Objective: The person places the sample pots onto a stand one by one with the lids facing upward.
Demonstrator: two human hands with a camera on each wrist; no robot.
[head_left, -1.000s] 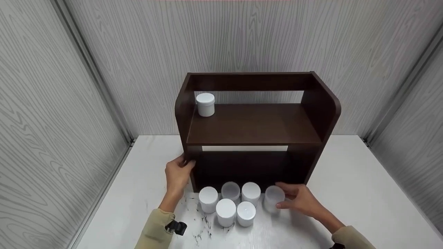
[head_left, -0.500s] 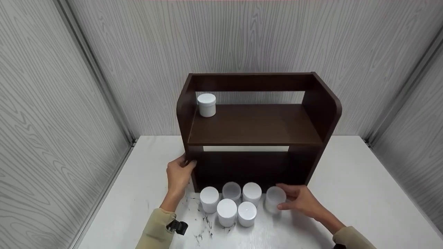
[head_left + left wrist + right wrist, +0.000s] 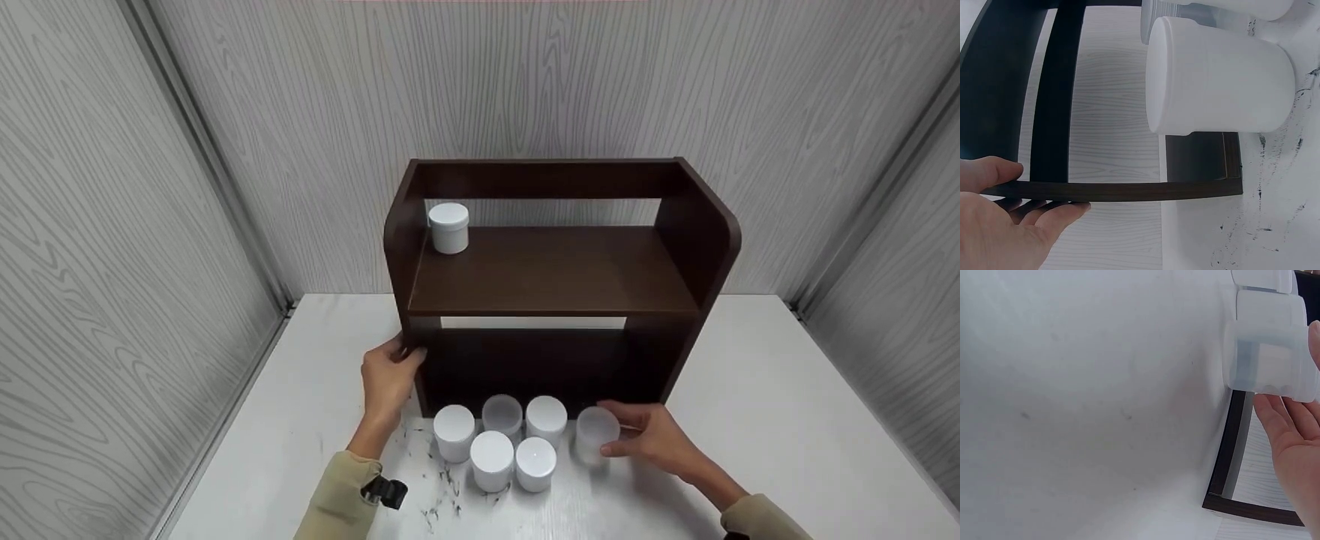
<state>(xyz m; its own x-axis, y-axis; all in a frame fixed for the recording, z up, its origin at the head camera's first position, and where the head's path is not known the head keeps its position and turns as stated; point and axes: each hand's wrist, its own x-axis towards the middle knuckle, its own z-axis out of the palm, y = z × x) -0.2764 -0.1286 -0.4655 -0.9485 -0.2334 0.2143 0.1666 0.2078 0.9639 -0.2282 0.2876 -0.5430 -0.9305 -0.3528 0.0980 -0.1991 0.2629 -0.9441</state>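
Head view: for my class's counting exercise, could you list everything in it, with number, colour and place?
White flat tabletop: 1, white with dark marks, below the shelf unit
Wood-grain wall panels: 3, grey, back, left and right
Dark brown two-level shelf unit: 1, dark brown, on the tabletop
White cylindrical lidded jar: 1, white, upper level, left end
White cylindrical jars: 4, white, grouped at the unit's front
Translucent cylindrical jars: 2, translucent, one in the group's farther row, one held by the right hand
Sleeves: 2, beige, on the forearms
Left hand: 1, bare, gripping the unit's left side
Right hand: 1, bare, right of the group
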